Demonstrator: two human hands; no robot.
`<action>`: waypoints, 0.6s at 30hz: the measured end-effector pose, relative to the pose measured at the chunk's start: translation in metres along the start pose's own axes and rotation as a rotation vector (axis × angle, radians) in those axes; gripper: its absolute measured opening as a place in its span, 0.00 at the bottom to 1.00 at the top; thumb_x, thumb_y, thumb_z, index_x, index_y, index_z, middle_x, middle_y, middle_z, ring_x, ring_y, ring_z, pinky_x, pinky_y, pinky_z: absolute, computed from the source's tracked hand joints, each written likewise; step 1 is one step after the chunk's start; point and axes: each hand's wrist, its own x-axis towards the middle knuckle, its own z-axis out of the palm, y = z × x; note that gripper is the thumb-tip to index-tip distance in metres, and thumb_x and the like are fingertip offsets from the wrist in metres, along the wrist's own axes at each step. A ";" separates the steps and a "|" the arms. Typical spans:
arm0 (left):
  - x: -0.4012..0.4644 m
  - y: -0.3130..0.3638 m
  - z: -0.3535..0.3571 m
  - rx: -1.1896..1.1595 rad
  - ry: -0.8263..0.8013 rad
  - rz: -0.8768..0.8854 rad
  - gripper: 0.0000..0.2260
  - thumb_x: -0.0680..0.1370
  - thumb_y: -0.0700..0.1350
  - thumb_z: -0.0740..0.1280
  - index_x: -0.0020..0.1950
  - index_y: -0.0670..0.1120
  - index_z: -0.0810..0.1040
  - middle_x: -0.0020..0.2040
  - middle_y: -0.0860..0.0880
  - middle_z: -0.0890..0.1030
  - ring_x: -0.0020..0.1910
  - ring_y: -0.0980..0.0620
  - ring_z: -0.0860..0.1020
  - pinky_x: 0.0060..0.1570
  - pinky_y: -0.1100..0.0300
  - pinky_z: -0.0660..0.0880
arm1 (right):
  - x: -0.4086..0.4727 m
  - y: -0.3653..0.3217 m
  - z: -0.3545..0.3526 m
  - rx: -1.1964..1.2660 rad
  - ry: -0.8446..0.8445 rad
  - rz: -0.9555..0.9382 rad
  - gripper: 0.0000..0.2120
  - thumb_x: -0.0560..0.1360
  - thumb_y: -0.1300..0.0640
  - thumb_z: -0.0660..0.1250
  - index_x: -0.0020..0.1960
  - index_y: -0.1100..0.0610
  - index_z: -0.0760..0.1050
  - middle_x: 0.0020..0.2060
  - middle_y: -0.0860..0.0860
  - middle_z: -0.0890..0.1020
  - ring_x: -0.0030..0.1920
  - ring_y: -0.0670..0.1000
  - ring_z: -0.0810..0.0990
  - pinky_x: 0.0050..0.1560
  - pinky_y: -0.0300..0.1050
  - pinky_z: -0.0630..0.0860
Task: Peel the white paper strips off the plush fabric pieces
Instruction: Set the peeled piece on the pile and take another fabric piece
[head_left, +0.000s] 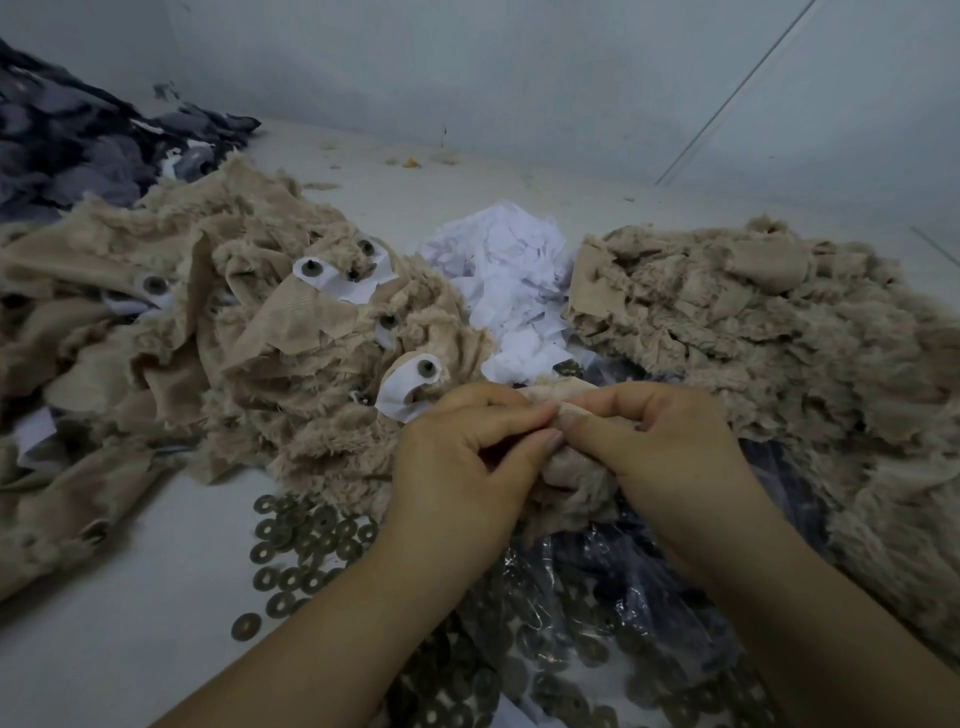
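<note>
Head view: left hand (457, 462) and right hand (660, 447) meet over one beige plush piece (566, 467), fingers of both curled and pinching its top edge, fingertips touching. Piece sits just in front of crumpled white paper heap (504, 280). Left of heap, plush pile (249, 322) with white strips (400, 395) attached; right of heap, bare plush pile (753, 322). Metal washers (301, 551) near the held piece, at front left

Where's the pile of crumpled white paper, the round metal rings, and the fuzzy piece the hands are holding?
crumpled white paper (506, 270), head view, middle of the heap.
metal rings (304, 540), head view, loose rings on the table.
plush piece (566, 467), head view, fabric between both hands.
</note>
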 end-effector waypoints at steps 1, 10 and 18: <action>0.000 0.000 0.000 -0.005 0.001 -0.003 0.09 0.72 0.36 0.75 0.50 0.44 0.86 0.43 0.52 0.84 0.45 0.58 0.81 0.46 0.66 0.78 | 0.000 0.000 0.001 0.012 -0.016 -0.005 0.07 0.75 0.60 0.72 0.40 0.52 0.85 0.39 0.52 0.88 0.45 0.50 0.87 0.51 0.52 0.84; 0.004 -0.002 -0.004 -0.253 0.000 -0.185 0.10 0.67 0.37 0.78 0.45 0.47 0.86 0.42 0.49 0.85 0.43 0.50 0.84 0.45 0.51 0.82 | -0.001 0.002 0.002 0.083 -0.109 0.010 0.09 0.78 0.61 0.69 0.41 0.54 0.85 0.43 0.53 0.88 0.49 0.51 0.87 0.53 0.51 0.81; 0.001 0.000 -0.004 -0.293 0.019 -0.196 0.11 0.66 0.35 0.79 0.46 0.45 0.86 0.40 0.48 0.83 0.38 0.46 0.81 0.40 0.51 0.82 | 0.000 0.002 0.001 0.111 -0.085 0.062 0.06 0.76 0.58 0.71 0.41 0.55 0.85 0.39 0.56 0.87 0.43 0.55 0.88 0.48 0.51 0.83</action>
